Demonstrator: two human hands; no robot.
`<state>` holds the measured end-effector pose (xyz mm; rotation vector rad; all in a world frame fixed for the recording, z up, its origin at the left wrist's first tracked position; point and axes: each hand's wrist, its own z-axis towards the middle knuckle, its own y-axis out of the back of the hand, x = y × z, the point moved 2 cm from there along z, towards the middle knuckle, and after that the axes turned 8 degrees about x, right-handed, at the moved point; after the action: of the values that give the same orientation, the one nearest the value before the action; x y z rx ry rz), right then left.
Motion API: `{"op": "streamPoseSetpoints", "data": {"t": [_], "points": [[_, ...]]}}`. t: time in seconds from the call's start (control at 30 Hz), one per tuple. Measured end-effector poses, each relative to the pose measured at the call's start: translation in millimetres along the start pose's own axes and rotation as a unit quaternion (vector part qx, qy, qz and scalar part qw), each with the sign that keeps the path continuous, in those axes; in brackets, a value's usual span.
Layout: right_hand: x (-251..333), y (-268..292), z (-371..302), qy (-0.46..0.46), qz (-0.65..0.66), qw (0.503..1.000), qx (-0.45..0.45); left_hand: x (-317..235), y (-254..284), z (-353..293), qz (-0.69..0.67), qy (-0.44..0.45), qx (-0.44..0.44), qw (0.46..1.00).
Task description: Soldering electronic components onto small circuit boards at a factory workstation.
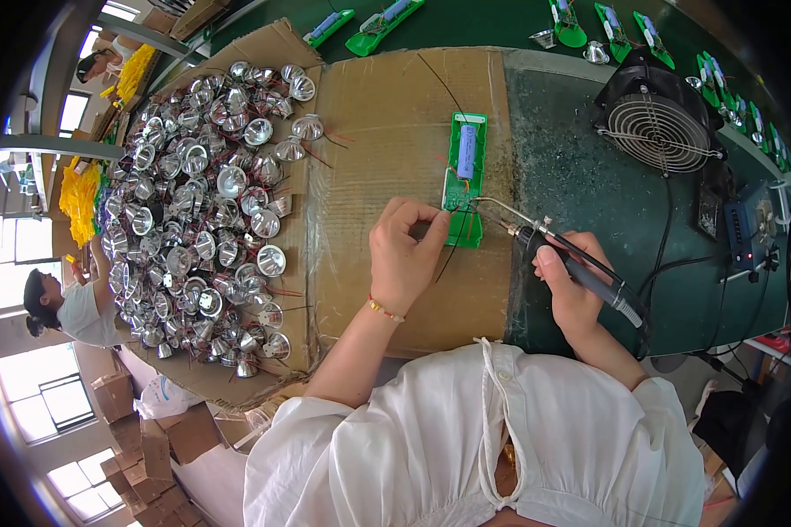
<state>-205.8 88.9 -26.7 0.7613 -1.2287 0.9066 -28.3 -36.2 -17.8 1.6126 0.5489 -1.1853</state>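
A green plastic housing (475,230) lies lengthwise on the cardboard in front of me. It holds a blue cylindrical battery (467,151) and a small green circuit board (455,195) with red and dark wires. At the board's left edge, the thumb and forefinger of my left hand (404,250) are pinched together on what looks like a thin dark wire. My right hand (573,281) grips a soldering iron (602,294) with a dark handle. A thin curved metal tube (505,208) is fixed along the iron and reaches the board; the exact contact is hard to see.
A large pile of silver reflector cups (198,211) with wires fills the cardboard tray at left. At right stand a black fan (657,132) and a blue box-shaped unit (747,233) with cables. More green housings (567,22) line the far side. Another person (79,307) sits at far left.
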Motion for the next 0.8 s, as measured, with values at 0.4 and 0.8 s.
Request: {"op": "streamPoseSetpoints", "data": {"t": [0.4,0.8], "points": [[0.8,-3.7,3.6,-0.012,-0.045,0.999,0.015,-4.0,-0.7,2.3,-0.024,0.014,-0.003,1.000],[-2.9,-3.0,5.7,0.002,-0.013,1.000,0.006,0.6,-2.3,2.9,-0.036,0.047,-0.003,0.998]]}}
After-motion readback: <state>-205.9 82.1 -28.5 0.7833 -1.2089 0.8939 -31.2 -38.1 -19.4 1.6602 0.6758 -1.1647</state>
